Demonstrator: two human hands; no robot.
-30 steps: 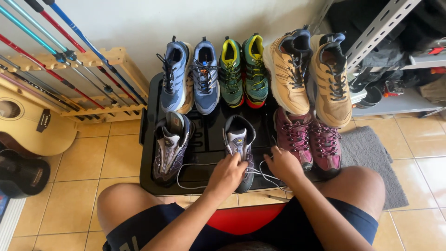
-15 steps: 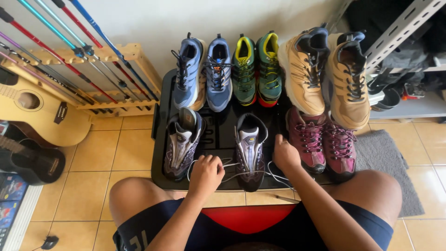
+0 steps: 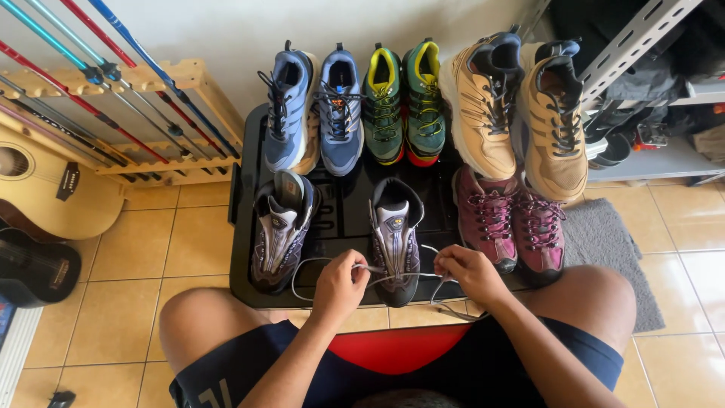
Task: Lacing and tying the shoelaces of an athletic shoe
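A grey and purple shoe (image 3: 396, 240) stands on a black tray (image 3: 343, 215) in front of me. My left hand (image 3: 341, 281) pinches one end of its white lace (image 3: 302, 266) just left of the shoe's toe. Just right of the toe, my right hand (image 3: 462, 272) grips the other lace end and pulls it outward. The matching shoe (image 3: 281, 229) stands to the left on the same tray, its lace loose.
Behind stand blue shoes (image 3: 313, 109), green shoes (image 3: 404, 102) and tan shoes (image 3: 521, 109); maroon shoes (image 3: 513, 223) sit at the right. A wooden rack of poles (image 3: 128, 113) and guitars (image 3: 45, 196) lie left. A grey mat (image 3: 604, 249) and metal shelving (image 3: 642, 91) are at the right.
Both hands have drawn apart from the shoe's toe, pulling the lace ends out to either side. The view has shifted slightly.
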